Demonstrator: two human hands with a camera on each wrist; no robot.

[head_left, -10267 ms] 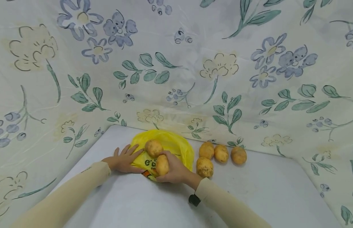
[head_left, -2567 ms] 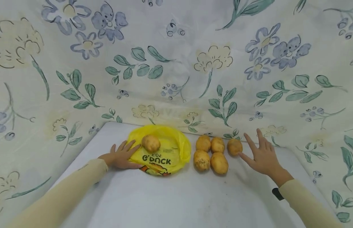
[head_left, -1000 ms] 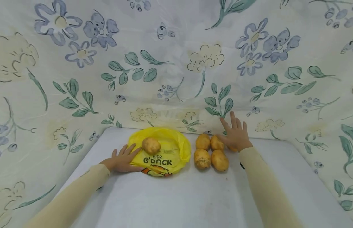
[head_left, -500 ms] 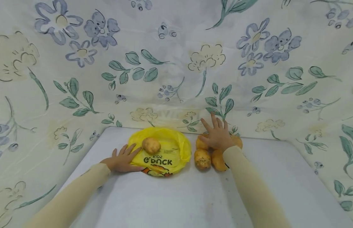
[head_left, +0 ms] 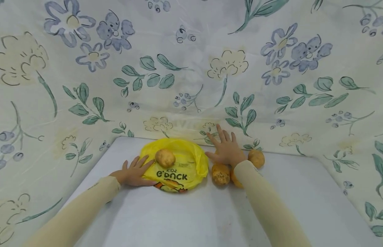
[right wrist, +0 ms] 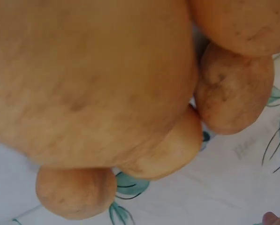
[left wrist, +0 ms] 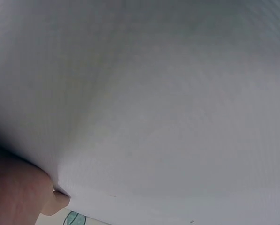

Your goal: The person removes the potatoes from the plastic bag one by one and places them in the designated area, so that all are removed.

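Note:
My left hand [head_left: 134, 174] rests with spread fingers on the left edge of a yellow plastic bag [head_left: 176, 164] and the white table. A single potato [head_left: 165, 158] lies on the bag. My right hand [head_left: 226, 150], fingers spread and holding nothing, hovers over the potato group beside the bag. It hides most of the back-row potatoes; the front-left potato [head_left: 221, 175] and the far-right potato [head_left: 256, 159] show well. My sleeve partly covers the front-right potato [head_left: 236, 180]. In the right wrist view, a large near potato [right wrist: 93, 84] fills the left side, with fingertips [right wrist: 278, 219] at the corner.
A white table [head_left: 179, 219] carries everything. Floral cloth [head_left: 191, 85] rises behind it and at both sides, close to the back edge. The left wrist view shows mostly blurred white table surface and part of the left hand.
Ten seconds ago my right hand gripped a potato above the bag; that potato now lies in the front row. Since then the right hand went right, then left across the group. Left hand stays.

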